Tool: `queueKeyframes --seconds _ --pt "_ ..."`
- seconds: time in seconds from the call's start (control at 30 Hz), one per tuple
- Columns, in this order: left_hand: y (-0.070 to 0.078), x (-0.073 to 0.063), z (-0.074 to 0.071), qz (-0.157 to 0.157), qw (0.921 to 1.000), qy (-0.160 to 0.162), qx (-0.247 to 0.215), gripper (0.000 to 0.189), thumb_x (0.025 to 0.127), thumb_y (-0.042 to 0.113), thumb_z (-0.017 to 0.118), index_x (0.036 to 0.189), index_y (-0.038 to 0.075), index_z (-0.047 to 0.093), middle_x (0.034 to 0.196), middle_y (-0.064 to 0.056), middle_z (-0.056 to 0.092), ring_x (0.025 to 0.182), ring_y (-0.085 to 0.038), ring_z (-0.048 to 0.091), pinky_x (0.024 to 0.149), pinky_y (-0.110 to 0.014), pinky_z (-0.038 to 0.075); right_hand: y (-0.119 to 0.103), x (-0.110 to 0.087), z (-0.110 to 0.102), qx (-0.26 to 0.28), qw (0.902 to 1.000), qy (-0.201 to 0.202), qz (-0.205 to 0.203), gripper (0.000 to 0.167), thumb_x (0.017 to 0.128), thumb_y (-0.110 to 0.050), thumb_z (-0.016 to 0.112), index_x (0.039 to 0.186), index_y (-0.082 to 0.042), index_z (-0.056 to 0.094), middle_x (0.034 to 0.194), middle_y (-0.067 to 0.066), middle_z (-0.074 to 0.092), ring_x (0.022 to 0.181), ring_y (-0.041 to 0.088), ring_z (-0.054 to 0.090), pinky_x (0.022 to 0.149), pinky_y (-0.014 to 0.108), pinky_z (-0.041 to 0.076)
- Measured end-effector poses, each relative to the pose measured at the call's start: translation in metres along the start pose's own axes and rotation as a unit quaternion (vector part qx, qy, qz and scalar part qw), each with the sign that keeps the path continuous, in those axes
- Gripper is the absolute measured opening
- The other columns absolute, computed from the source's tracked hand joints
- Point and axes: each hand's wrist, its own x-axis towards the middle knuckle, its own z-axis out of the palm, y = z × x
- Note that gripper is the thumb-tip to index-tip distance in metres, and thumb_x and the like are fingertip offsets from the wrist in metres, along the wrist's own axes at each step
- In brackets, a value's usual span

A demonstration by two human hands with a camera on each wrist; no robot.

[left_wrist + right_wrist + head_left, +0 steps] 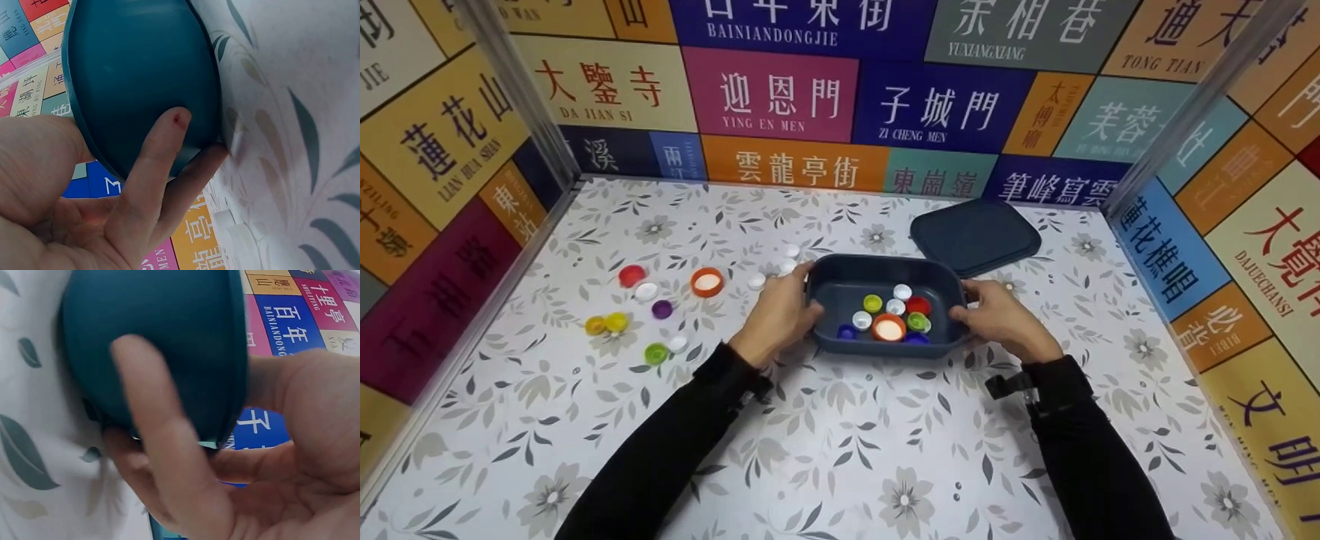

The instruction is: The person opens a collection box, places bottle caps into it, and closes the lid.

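Note:
Both hands hold a dark blue plastic box (840, 289), one at each short end. My left hand (776, 315) grips the left end, its thumb over the rim. At the right end, my right hand (1006, 319) does likewise. Inside the box lie several bottle caps: white, blue, green, a red cap (918, 305) and a larger orange-rimmed cap (889, 328). The left wrist view shows fingers (152, 163) against the box's outer wall (140, 67). In the right wrist view a blurred finger (152, 388) lies along the box wall (157, 304); whether the base touches the table is unclear.
The dark blue lid (979, 236) lies behind the box to the right. Left of the box are scattered caps, among them an orange-rimmed cap (707, 282), a purple cap (662, 309) and a green cap (656, 353). Sign-printed walls (772, 94) enclose the flower-patterned table (840, 450).

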Motion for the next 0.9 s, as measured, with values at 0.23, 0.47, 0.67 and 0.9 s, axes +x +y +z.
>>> queueKeyframes --seconds 0.23,0.47,0.67,0.9 --pt "0.003 0.0 -0.002 -0.016 0.9998 -0.01 0.004 0.074 0.099 0.007 0.077 0.17 0.0 0.055 0.145 -0.034 0.077 0.131 -0.047 0.077 0.116 -0.058 0.063 0.004 -0.001 0.005 0.01 0.9997 0.021 -0.008 0.062 0.111 -0.001 0.058 0.172 0.001 0.05 0.143 0.037 0.068 0.076 0.019 0.081 0.065 0.037 0.072" --pt "0.003 -0.002 -0.002 -0.033 0.9993 -0.019 0.002 0.077 0.099 0.008 0.077 0.172 0.001 0.053 0.148 -0.033 0.076 0.132 -0.044 0.077 0.118 -0.057 0.063 0.011 0.0 0.024 -0.006 0.9942 0.105 -0.022 0.053 0.11 -0.006 0.06 0.162 0.004 0.062 0.147 0.036 0.069 0.077 0.021 0.08 0.059 0.036 0.07" --pt "0.003 -0.002 -0.001 -0.029 0.9994 -0.013 0.011 0.077 0.1 0.009 0.076 0.173 0.002 0.052 0.148 -0.033 0.076 0.135 -0.046 0.076 0.119 -0.057 0.062 0.012 -0.006 0.037 -0.019 0.9861 0.162 -0.032 0.051 0.111 -0.007 0.058 0.16 0.004 0.065 0.145 0.033 0.07 0.107 0.032 0.078 0.074 0.027 0.07" --pt "0.005 -0.003 0.0 -0.008 0.9998 -0.01 0.015 0.074 0.101 0.009 0.074 0.172 -0.001 0.053 0.145 -0.035 0.076 0.129 -0.047 0.079 0.114 -0.059 0.065 0.013 -0.009 0.044 -0.1 0.9728 0.204 -0.044 0.063 0.108 -0.006 0.054 0.171 0.0 0.053 0.157 0.035 0.067 0.146 0.049 0.066 0.123 0.06 0.058"
